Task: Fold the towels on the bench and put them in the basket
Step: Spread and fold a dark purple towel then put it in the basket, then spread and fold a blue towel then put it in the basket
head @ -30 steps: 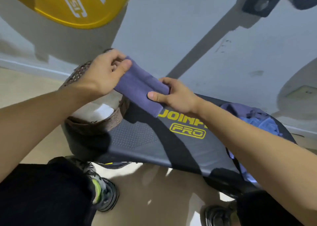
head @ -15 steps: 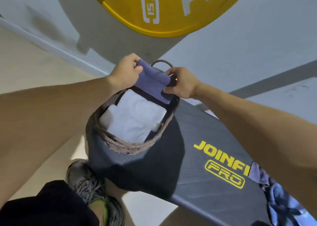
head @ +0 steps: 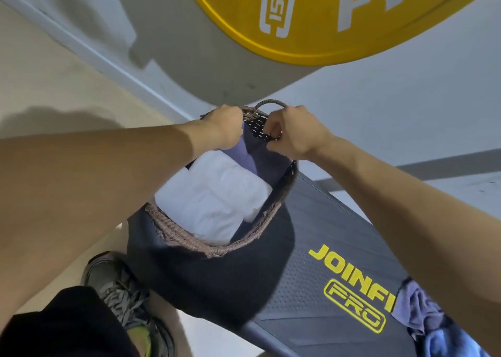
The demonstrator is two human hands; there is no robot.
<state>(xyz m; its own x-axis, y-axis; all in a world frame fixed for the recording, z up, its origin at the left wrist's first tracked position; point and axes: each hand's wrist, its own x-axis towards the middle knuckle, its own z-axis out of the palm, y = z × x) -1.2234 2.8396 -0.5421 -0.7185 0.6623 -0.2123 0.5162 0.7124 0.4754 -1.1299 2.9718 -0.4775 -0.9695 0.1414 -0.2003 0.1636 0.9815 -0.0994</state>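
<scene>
Both hands, left (head: 221, 128) & right (head: 294, 132), pinch purple towel (head: 253, 157) into basket (head: 214, 249) at 12; white towel (head: 214, 196) already in, pile (head: 423, 313) at 4 unfolded.

We now have the folded purple towel (head: 245, 150) down inside the woven basket (head: 189, 237), standing against its far wall behind the white towels (head: 217, 194), where a second ago we held it up over the bench (head: 339, 221) and half a second ago just above the rim. Our left hand (head: 222, 128) and right hand (head: 292, 131) have come down with it, both gripping its top edge at the basket's far side (near the handle). Our view has swung left toward the basket.
</scene>
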